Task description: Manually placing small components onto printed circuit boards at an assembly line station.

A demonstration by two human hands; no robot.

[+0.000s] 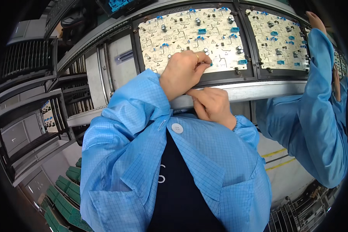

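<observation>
We see the left hand [183, 71] resting on the lower edge of a pale circuit board [189, 36], with its fingers curled and pinched together at the fingertips [205, 63]. They seem to press or hold a very small part against the board, but the part itself is hidden, so we cannot tell what it is. The right hand [212, 104] is just below, closed loosely, its thumb and forefinger pinched toward the left hand (maybe it keeps spare parts, we cannot see inside).

The board sits in a dark frame [137, 50] on a metal conveyor rail [251, 91], probably so it stays fixed while both hands work. Its long axis runs left to right along the rail, and its component side faces up to us. A second board [278, 38] lies beside it on the right, where another person's sleeve [317, 77] reaches.
</observation>
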